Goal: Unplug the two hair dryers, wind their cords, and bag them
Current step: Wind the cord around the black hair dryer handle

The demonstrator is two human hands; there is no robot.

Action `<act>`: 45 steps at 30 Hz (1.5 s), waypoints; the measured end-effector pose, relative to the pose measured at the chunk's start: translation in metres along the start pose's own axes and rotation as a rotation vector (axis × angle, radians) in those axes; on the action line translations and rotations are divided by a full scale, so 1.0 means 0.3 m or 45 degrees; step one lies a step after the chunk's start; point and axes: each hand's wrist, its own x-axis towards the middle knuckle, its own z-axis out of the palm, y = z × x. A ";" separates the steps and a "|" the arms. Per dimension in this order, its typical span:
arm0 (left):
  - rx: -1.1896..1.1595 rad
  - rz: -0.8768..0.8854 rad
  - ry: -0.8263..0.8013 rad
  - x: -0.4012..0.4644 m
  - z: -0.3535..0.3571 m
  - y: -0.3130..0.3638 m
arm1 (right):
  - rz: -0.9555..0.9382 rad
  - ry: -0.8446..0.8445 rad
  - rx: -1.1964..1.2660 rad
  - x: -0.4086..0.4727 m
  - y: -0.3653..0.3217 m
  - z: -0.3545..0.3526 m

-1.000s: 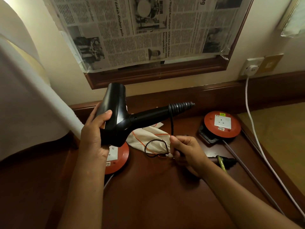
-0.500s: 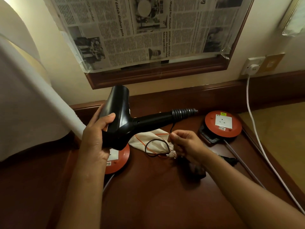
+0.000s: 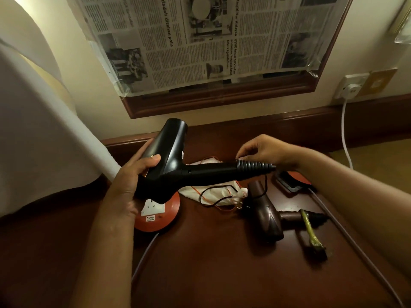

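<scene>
Crowding table (image 3: 222, 263): brown dryer (image 3: 264, 211), reels (image 3: 164, 210).

**Two dryers, one cord loose, bag lying flat**

The black hair dryer (image 3: 169, 165) is held above the desk, barrel toward the wall, handle pointing right. Its thin black cord (image 3: 213, 194) droops in a loop onto the cream drawstring bag (image 3: 213, 190), which lies crumpled near the desk's back edge. The brown hair dryer (image 3: 264, 210) lies on its side toward the right edge.

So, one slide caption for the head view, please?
Left hand holds black hair dryer; right hand reaches its cord end.
</scene>
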 end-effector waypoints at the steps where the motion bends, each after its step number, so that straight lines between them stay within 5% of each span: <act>1: 0.015 -0.013 -0.026 0.004 -0.006 0.000 | -0.024 0.003 -0.168 0.001 -0.017 -0.017; 5: 0.123 -0.091 -0.118 0.017 -0.031 -0.004 | 0.012 -0.008 -0.771 0.004 -0.071 -0.058; 9: 0.151 -0.102 -0.085 0.022 -0.043 -0.011 | 0.037 0.081 -1.059 -0.002 -0.107 -0.048; 20: 0.196 -0.090 0.007 0.008 -0.001 -0.012 | -0.182 0.145 -1.006 -0.103 -0.201 -0.022; 30: 0.169 0.194 0.314 -0.012 0.044 -0.006 | 0.031 0.319 -0.890 -0.215 -0.251 0.118; 34: 0.165 0.277 0.417 -0.020 0.063 -0.009 | 0.113 0.449 -0.569 -0.197 -0.181 0.203; 39: 0.004 0.249 0.514 -0.012 0.049 -0.018 | 0.311 0.182 1.006 -0.197 -0.068 0.351; 45: -0.120 0.204 0.525 -0.012 0.048 -0.035 | 0.239 0.082 1.447 -0.202 -0.025 0.431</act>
